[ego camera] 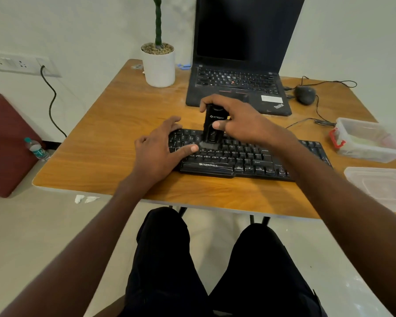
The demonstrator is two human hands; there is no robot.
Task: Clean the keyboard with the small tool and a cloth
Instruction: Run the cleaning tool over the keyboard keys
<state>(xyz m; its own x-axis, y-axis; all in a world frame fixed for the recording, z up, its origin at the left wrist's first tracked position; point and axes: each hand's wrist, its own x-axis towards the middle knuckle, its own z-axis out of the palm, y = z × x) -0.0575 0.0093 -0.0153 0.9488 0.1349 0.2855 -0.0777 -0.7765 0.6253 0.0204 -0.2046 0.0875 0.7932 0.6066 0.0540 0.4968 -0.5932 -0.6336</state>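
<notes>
Knees [192, 259] in dark trousers under table [114, 138] edge. Keyboard [249, 156] flat on table, before laptop [238, 88]. Right hand [236, 117] grips black brush tool [212, 126] upright, bristles on keys. Left hand [160, 147] fingers straight, pressing keyboard's left end.

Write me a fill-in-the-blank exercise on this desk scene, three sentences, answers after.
1. The right hand grips the small black tool, brush end down on the ____.
2. The left hand rests on that keyboard's ____ end.
3. The white pot stands to the ____ of the laptop.

Answers: keyboard; left; left
</notes>
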